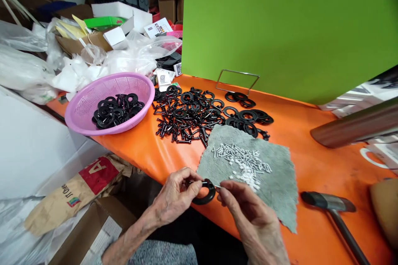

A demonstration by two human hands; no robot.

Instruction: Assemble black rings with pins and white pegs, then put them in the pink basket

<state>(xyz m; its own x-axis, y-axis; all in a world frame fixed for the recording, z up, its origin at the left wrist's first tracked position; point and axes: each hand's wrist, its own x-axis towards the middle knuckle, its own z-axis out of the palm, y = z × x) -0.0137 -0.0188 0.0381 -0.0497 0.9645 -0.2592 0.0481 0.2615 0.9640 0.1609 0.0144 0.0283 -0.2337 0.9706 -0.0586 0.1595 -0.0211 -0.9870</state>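
We pinch a black ring (204, 192) in our left hand (174, 196); our right hand (245, 211) pinches a small pin (218, 186) at it, which needs aligning.

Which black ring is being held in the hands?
The black plastic ring at the near table edge, pinched by the left hand beside the right hand. The others lie loose on the table or in the pink basket.
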